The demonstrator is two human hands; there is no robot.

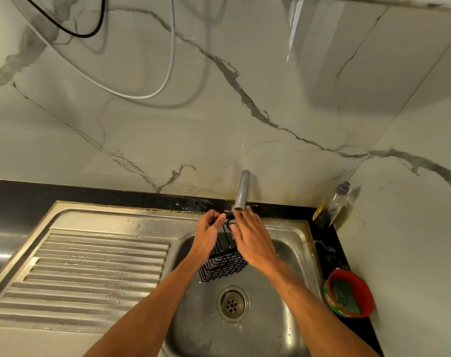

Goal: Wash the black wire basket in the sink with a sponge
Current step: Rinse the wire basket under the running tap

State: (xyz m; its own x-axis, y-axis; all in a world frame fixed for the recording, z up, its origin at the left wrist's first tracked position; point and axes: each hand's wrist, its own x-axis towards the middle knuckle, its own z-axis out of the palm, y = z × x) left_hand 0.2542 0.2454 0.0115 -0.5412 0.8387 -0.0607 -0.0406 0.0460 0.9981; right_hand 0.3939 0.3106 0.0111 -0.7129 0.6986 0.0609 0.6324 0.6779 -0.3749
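The black wire basket [223,264] hangs over the steel sink bowl [291,243], tilted, its upper hook part hidden between my hands. My left hand [206,235] grips the basket's top with curled fingers. My right hand [252,238] reaches with straight fingers toward the base of the chrome tap [242,190], its fingertips just under the spout. A green scrub sponge [345,296] lies in a red tub [366,287] on the counter at the right, away from both hands.
A ribbed steel draining board [95,274] lies left of the bowl, and the drain [232,304] is near its middle. A clear soap bottle [336,204] stands in the back right corner. Marble wall tiles and hanging cables rise behind.
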